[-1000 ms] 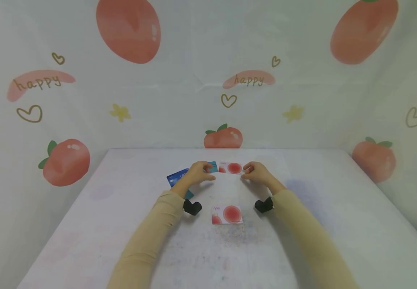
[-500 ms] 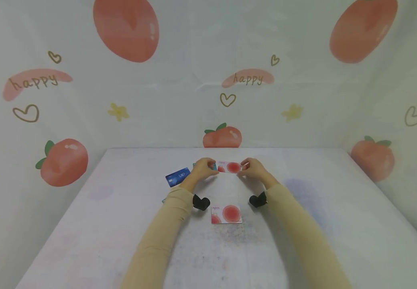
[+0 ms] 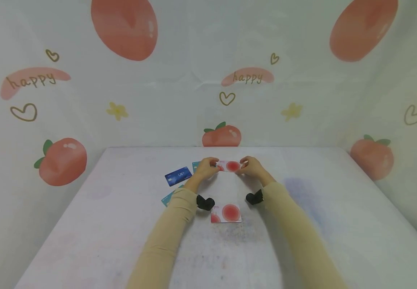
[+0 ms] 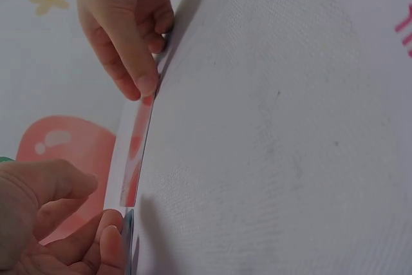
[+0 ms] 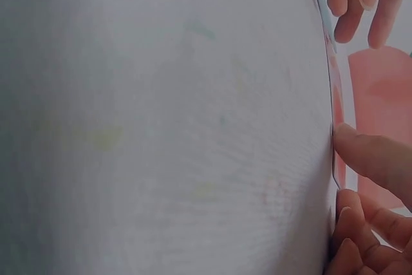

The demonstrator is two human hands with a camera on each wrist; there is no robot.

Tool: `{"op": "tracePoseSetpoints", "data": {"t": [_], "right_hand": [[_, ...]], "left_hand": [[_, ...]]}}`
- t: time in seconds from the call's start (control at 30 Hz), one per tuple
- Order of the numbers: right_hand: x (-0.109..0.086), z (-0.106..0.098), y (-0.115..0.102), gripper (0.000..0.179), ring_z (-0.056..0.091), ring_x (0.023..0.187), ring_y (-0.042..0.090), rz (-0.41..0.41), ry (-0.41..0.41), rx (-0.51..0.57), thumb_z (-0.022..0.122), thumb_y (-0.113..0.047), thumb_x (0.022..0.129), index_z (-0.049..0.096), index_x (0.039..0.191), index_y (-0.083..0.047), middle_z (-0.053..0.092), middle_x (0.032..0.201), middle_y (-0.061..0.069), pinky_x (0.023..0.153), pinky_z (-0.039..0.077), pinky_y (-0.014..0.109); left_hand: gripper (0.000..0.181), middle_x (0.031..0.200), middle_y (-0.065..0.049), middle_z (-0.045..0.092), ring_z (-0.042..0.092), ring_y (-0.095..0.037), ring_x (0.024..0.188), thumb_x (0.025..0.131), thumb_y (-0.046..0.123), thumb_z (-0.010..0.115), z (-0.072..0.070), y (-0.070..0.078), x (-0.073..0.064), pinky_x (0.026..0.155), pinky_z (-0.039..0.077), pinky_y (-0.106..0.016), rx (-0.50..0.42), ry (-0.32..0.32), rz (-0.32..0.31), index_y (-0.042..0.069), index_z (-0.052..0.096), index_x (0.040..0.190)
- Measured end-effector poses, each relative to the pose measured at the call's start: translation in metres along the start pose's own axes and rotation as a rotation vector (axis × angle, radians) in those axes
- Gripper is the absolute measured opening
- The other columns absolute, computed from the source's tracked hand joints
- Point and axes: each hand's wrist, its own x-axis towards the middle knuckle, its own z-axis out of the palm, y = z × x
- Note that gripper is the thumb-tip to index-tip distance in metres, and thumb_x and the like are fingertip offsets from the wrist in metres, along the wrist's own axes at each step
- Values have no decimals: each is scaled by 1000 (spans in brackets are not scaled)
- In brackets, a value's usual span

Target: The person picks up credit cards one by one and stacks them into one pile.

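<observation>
A white card with red circles (image 3: 228, 166) lies at the back of the table between the two hands. My right hand (image 3: 254, 167) is at its right end, the thumb (image 5: 360, 149) on its near edge and the other fingers bent at the end, pinching it. At the card's left end is my left hand (image 3: 206, 168), its thumb and bent fingers spread apart, holding nothing. A teal card (image 3: 196, 165) lies partly hidden behind the left hand. A second white card with red circles (image 3: 226, 213) lies nearer, between the wrists.
Left of the left hand lie a blue card marked VIP (image 3: 178, 176) and another teal card (image 3: 171, 196), partly under the left forearm. A fruit-print cloth (image 3: 179, 100) hangs behind the table's back edge.
Both hands have moved inward and slightly back, closer to the far white-and-red card's ends. The left forearm has shifted right, uncovering more of the blue card.
</observation>
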Motion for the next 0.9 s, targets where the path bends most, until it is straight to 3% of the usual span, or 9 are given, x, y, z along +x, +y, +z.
{"op": "tracePoseSetpoints", "data": {"t": [0.07, 0.27, 0.37, 0.73, 0.9], "right_hand": [[0, 0, -1, 53, 51, 82, 16, -3, 1, 3, 72, -17, 79, 50, 122, 5, 57, 93, 10, 70, 41, 21], [1, 1, -2, 52, 52, 81, 15, -9, 0, 16, 71, -16, 79, 50, 122, 5, 59, 93, 10, 70, 42, 21], [2, 1, -2, 52, 52, 79, 14, -12, 2, 20, 72, -14, 79, 51, 122, 5, 59, 91, 9, 68, 42, 20], [3, 1, -1, 52, 52, 73, 9, 0, 4, 42, 71, -14, 78, 51, 122, 6, 60, 91, 10, 65, 41, 18], [4, 2, 0, 52, 52, 78, 12, 14, 12, 45, 72, -15, 78, 51, 121, 5, 59, 92, 9, 67, 41, 19]], "left_hand": [[43, 113, -9, 65, 60, -17, 99, 81, 22, 65, 10, -19, 15, 78, 49, -28, -7, 1, 6, 12, 60, 122], [43, 124, -16, 59, 55, -26, 112, 85, 9, 58, -17, 52, -34, 97, 45, -38, -62, -46, -150, 6, 55, 128], [42, 123, -18, 59, 55, -26, 111, 87, 8, 56, -21, 67, -46, 97, 44, -38, -62, -33, -155, 3, 53, 129], [42, 121, -17, 59, 55, -26, 109, 88, 14, 59, -21, 70, -48, 99, 45, -38, -125, -46, -172, 6, 54, 129], [42, 120, -15, 59, 54, -24, 107, 87, 14, 60, -19, 70, -47, 98, 44, -37, -149, -37, -197, 8, 55, 128]]}}
